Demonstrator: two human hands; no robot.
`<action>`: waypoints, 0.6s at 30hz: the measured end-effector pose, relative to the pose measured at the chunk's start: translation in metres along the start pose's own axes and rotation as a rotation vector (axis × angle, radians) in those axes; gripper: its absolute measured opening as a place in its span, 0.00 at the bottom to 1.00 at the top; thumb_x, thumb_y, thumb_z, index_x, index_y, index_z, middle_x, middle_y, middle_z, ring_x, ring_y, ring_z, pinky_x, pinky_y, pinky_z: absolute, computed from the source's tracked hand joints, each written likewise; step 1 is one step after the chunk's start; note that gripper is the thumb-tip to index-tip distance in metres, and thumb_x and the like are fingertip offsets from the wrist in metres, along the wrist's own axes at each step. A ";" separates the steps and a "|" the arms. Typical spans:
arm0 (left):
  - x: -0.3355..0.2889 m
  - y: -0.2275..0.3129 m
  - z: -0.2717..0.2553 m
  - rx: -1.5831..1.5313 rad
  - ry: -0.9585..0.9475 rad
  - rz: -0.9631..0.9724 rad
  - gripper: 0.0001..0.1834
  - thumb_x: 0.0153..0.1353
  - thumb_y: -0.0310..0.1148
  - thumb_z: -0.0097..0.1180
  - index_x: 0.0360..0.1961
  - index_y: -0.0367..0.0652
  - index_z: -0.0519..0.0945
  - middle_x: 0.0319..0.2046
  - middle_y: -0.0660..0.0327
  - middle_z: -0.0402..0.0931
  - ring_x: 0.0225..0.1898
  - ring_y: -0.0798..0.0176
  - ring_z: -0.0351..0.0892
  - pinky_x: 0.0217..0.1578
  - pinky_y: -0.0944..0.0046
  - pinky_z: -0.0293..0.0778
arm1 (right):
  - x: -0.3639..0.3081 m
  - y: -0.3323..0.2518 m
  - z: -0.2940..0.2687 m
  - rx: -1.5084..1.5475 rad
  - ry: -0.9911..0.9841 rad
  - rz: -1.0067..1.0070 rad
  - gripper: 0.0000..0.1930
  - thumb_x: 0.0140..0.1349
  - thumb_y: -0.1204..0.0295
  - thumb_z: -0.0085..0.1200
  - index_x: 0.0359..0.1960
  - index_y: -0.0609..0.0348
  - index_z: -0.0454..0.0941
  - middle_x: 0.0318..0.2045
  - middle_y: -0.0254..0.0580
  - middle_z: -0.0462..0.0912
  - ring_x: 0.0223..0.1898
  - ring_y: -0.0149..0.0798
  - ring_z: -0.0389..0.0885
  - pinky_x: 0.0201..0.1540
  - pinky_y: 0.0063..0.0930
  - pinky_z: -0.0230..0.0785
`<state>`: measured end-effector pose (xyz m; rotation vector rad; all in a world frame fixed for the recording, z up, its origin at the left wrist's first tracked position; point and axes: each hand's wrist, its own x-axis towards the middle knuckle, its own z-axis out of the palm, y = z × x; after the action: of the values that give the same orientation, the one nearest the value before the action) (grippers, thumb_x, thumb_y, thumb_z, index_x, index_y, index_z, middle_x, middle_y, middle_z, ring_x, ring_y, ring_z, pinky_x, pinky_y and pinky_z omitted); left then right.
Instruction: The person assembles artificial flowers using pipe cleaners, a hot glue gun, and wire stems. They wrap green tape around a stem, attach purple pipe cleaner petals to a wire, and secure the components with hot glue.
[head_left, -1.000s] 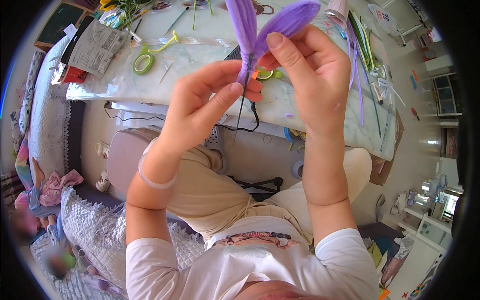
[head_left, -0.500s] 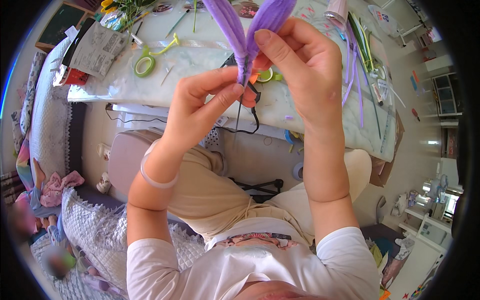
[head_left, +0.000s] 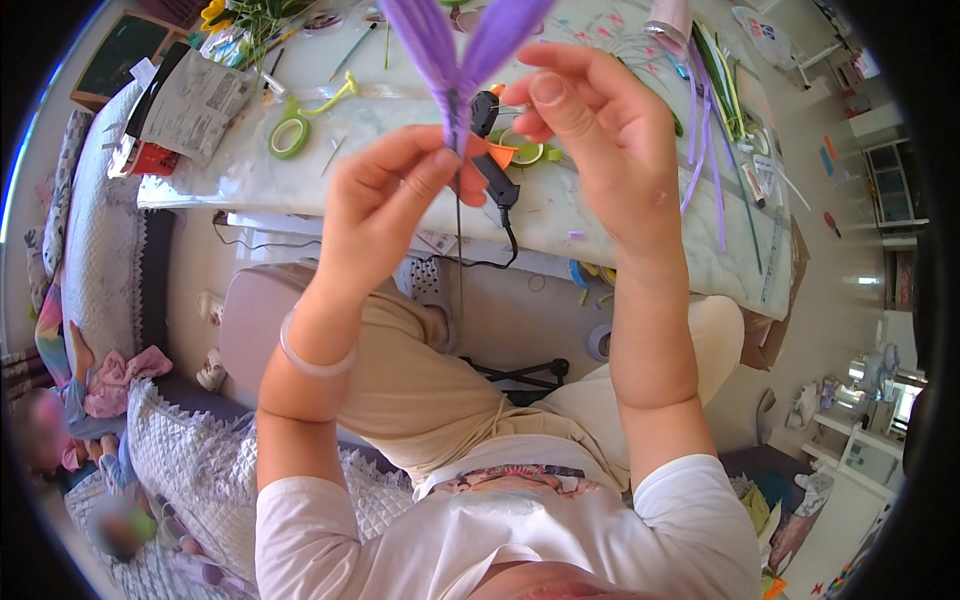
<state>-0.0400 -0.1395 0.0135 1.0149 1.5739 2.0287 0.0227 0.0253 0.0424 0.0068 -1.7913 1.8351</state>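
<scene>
Between the thumb and fingers of my left hand (head_left: pixel 385 190) is the base of a purple fuzzy flower (head_left: pixel 450 70), whose petals fan upward past the top edge. A thin dark wire stem (head_left: pixel 459 235) hangs straight down below the pinch. My right hand (head_left: pixel 610 130) is apart from the flower, to its right, with fingers spread and slightly curled and nothing held in them. Behind the hands, a black glue gun (head_left: pixel 495 170) with an orange part lies on the marble-patterned table (head_left: pixel 400 110), beside a roll of green tape (head_left: pixel 530 152).
Another green tape roll (head_left: pixel 290 133) lies on the table's left, near a white package (head_left: pixel 195 110). Purple strips (head_left: pixel 712 150) and green stems (head_left: pixel 722 90) lie at the right. A cable (head_left: pixel 490 264) hangs over the front edge. Two people sit at the far left.
My right hand has let go of the flower and opened. My left hand, still pinching the flower, has shifted slightly left, and more of the glue gun shows.
</scene>
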 end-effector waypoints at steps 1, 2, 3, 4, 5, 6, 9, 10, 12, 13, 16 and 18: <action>0.001 0.002 -0.004 0.004 0.036 0.010 0.10 0.63 0.23 0.44 0.41 0.29 0.75 0.27 0.58 0.77 0.29 0.67 0.76 0.36 0.68 0.73 | -0.004 0.007 -0.005 -0.097 -0.029 0.034 0.10 0.56 0.70 0.58 0.31 0.66 0.75 0.23 0.36 0.79 0.24 0.24 0.75 0.26 0.17 0.67; 0.002 0.004 -0.008 0.007 0.071 0.021 0.10 0.63 0.23 0.44 0.41 0.29 0.75 0.27 0.59 0.77 0.29 0.68 0.76 0.36 0.69 0.73 | -0.010 0.018 -0.012 -0.195 -0.059 0.065 0.10 0.55 0.70 0.58 0.31 0.65 0.74 0.23 0.37 0.79 0.24 0.26 0.75 0.26 0.19 0.67; 0.002 0.002 -0.015 0.039 0.100 0.044 0.10 0.63 0.23 0.44 0.41 0.28 0.75 0.26 0.58 0.77 0.29 0.67 0.77 0.35 0.69 0.73 | -0.016 0.029 -0.015 -0.293 -0.090 0.096 0.11 0.54 0.69 0.59 0.31 0.65 0.74 0.24 0.38 0.79 0.25 0.28 0.76 0.26 0.20 0.68; 0.004 0.002 -0.017 0.054 0.130 0.041 0.11 0.63 0.23 0.44 0.41 0.28 0.75 0.27 0.58 0.77 0.29 0.67 0.77 0.35 0.69 0.73 | -0.021 0.040 -0.014 -0.511 -0.134 0.048 0.12 0.54 0.69 0.60 0.31 0.65 0.73 0.25 0.39 0.78 0.26 0.31 0.77 0.26 0.22 0.68; 0.005 0.002 -0.018 0.070 0.158 0.041 0.11 0.63 0.24 0.45 0.41 0.28 0.75 0.27 0.58 0.77 0.29 0.67 0.77 0.34 0.69 0.74 | -0.027 0.051 -0.011 -0.729 -0.173 -0.006 0.12 0.53 0.69 0.60 0.32 0.64 0.72 0.27 0.41 0.77 0.27 0.34 0.78 0.27 0.23 0.69; 0.007 0.003 -0.020 0.087 0.187 0.041 0.11 0.63 0.24 0.45 0.41 0.28 0.75 0.27 0.58 0.77 0.28 0.67 0.77 0.34 0.69 0.74 | -0.032 0.060 -0.007 -0.946 -0.212 -0.062 0.13 0.52 0.69 0.60 0.32 0.64 0.72 0.28 0.42 0.76 0.29 0.37 0.78 0.27 0.25 0.69; 0.011 0.003 -0.019 0.108 0.237 0.067 0.10 0.62 0.23 0.45 0.41 0.28 0.75 0.27 0.57 0.78 0.27 0.67 0.78 0.33 0.69 0.74 | -0.038 0.082 0.007 -1.218 -0.215 -0.143 0.16 0.49 0.68 0.61 0.34 0.63 0.69 0.33 0.46 0.71 0.33 0.47 0.77 0.30 0.31 0.71; 0.010 0.003 -0.020 0.113 0.254 0.071 0.10 0.62 0.23 0.46 0.40 0.27 0.75 0.27 0.57 0.78 0.27 0.67 0.78 0.33 0.69 0.74 | -0.035 0.082 0.012 -1.213 -0.218 -0.072 0.17 0.49 0.68 0.61 0.37 0.63 0.69 0.35 0.47 0.71 0.34 0.47 0.77 0.32 0.33 0.71; 0.009 0.002 -0.023 0.101 0.261 0.069 0.10 0.62 0.23 0.46 0.40 0.27 0.75 0.27 0.57 0.78 0.27 0.67 0.78 0.33 0.69 0.74 | -0.029 0.082 0.019 -1.201 -0.223 0.070 0.20 0.50 0.69 0.61 0.43 0.63 0.69 0.41 0.49 0.69 0.36 0.49 0.77 0.36 0.38 0.70; 0.010 0.001 -0.023 0.093 0.265 0.066 0.10 0.62 0.23 0.46 0.40 0.27 0.75 0.27 0.57 0.78 0.27 0.67 0.78 0.33 0.69 0.74 | -0.027 0.084 0.020 -1.215 -0.227 0.102 0.21 0.49 0.69 0.60 0.43 0.64 0.69 0.41 0.49 0.69 0.37 0.50 0.76 0.37 0.38 0.70; 0.011 0.000 -0.027 0.096 0.285 0.067 0.09 0.62 0.23 0.47 0.40 0.27 0.75 0.27 0.57 0.78 0.27 0.67 0.78 0.32 0.69 0.74 | -0.025 0.089 0.021 -1.211 -0.177 0.120 0.22 0.47 0.72 0.59 0.44 0.65 0.68 0.42 0.51 0.68 0.39 0.51 0.75 0.38 0.39 0.70; 0.012 -0.001 -0.028 0.115 0.311 0.080 0.09 0.61 0.23 0.48 0.40 0.27 0.75 0.27 0.57 0.78 0.27 0.67 0.78 0.32 0.70 0.74 | -0.032 0.086 0.014 -1.139 -0.067 0.027 0.22 0.45 0.75 0.57 0.44 0.66 0.68 0.43 0.52 0.68 0.40 0.51 0.75 0.39 0.38 0.71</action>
<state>-0.0685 -0.1502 0.0130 0.8438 1.8508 2.2603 0.0097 0.0051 -0.0476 -0.3831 -2.6191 0.6112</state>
